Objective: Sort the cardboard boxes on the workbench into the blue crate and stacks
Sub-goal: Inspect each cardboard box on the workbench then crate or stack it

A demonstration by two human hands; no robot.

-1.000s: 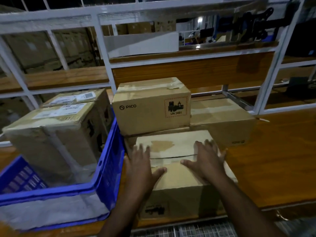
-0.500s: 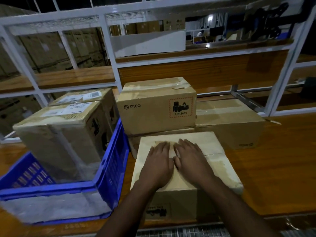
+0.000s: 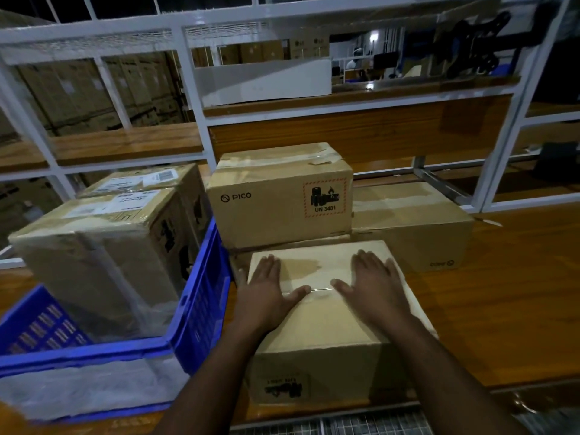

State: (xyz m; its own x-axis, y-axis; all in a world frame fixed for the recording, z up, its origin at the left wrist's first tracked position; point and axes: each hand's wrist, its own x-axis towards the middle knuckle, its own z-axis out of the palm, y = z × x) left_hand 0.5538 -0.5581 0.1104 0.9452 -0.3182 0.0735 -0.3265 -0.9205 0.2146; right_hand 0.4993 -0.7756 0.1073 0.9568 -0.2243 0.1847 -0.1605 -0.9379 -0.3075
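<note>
Both hands are flat on the near plain brown cardboard box (image 3: 326,312), at the front edge of the wooden workbench (image 3: 508,302). The left hand (image 3: 270,293) lies palm down on the left of the lid, fingers straight and together, thumb reaching in along the taped seam. The right hand (image 3: 372,288) mirrors it on the right side, fingers stretched out, nothing gripped. On that box's front face sits a dark printed mark, upside down and too dim to read.

Right behind it, a taped brown carton printed "PICO" (image 3: 281,196) carries a red-hatched battery label reading "UN 3481"; it sits on top of another box, of which only a sliver shows. To its right, a low, wide brown carton (image 3: 411,227) rests on the bench, its small logo upside down near the lower corner.

On the left, the blue plastic crate (image 3: 201,296) holds two cartons: a big brown cardboard box with white shipping labels (image 3: 97,255) on top and plastic film around its base, and behind it a second labelled brown box (image 3: 144,183). The label text is too small to make out.
</note>
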